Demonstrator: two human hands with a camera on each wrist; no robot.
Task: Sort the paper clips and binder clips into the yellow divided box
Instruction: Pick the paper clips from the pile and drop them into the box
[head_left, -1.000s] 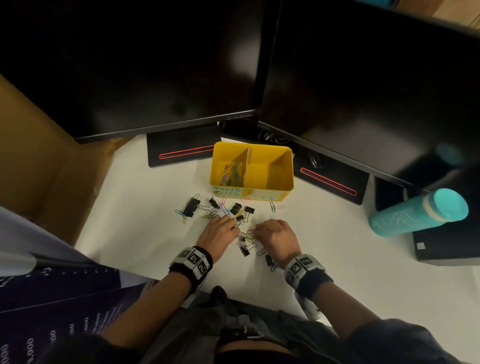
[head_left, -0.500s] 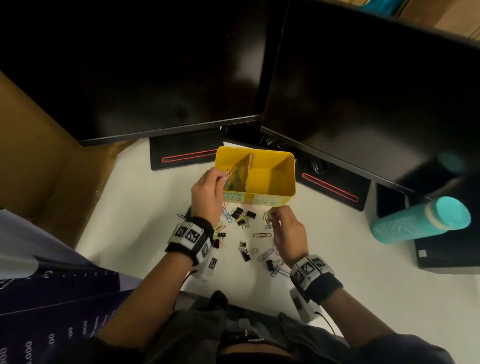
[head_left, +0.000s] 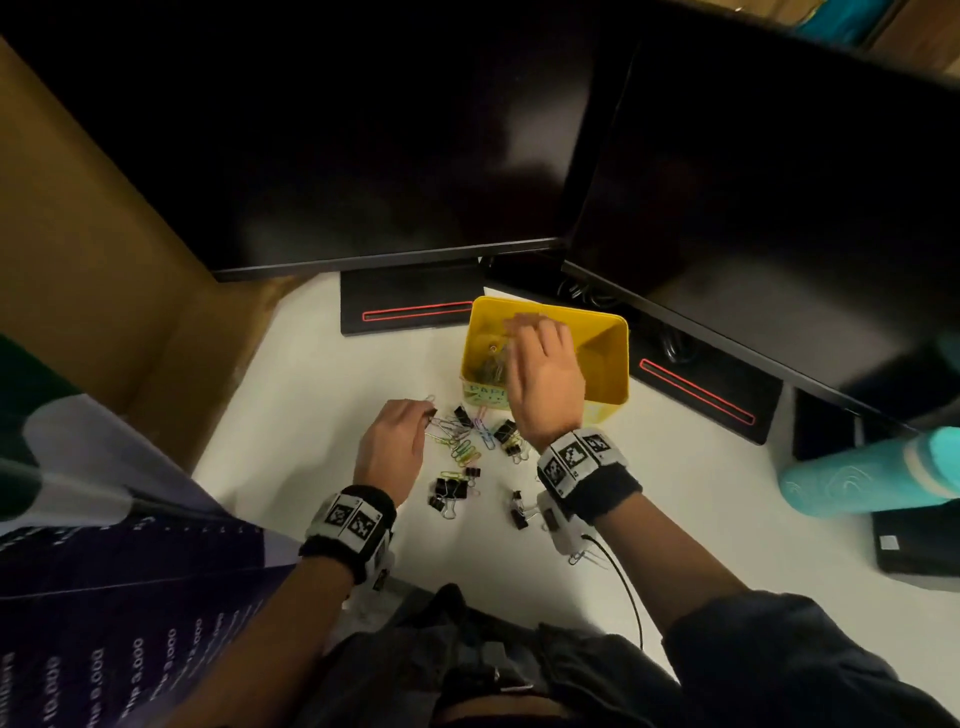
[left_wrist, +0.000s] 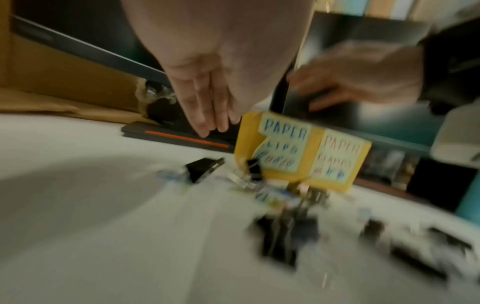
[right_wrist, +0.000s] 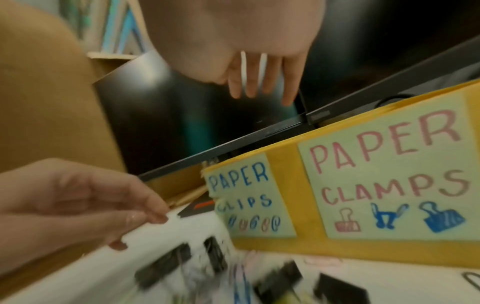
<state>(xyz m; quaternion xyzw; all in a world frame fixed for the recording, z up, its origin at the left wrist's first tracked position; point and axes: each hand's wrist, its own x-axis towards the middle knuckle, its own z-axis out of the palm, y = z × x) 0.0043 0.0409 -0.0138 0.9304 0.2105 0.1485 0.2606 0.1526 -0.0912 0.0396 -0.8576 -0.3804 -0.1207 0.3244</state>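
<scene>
The yellow divided box (head_left: 608, 364) stands on the white desk, its front labelled "PAPER CLIPS" on the left and "PAPER CLAMPS" on the right (right_wrist: 283, 185). Coloured paper clips (head_left: 491, 364) lie in its left compartment. My right hand (head_left: 524, 327) hovers over the box near the divider, fingers straight (right_wrist: 259, 96), with nothing seen in them. My left hand (head_left: 423, 415) is low at the loose paper clips (head_left: 457, 441) in front of the box; its fingers look straight (left_wrist: 213, 127). Black binder clips (head_left: 449, 491) lie scattered nearer to me.
Two dark monitors rise behind the box, their black stands (head_left: 410, 312) marked with red lines. A teal bottle (head_left: 872, 483) lies at the right. A cardboard box (head_left: 104, 260) flanks the left. A thin cable (head_left: 623, 582) trails from my right wrist.
My left hand has come down from the box's left compartment to the clip pile. My right hand has risen from the desk to above the box.
</scene>
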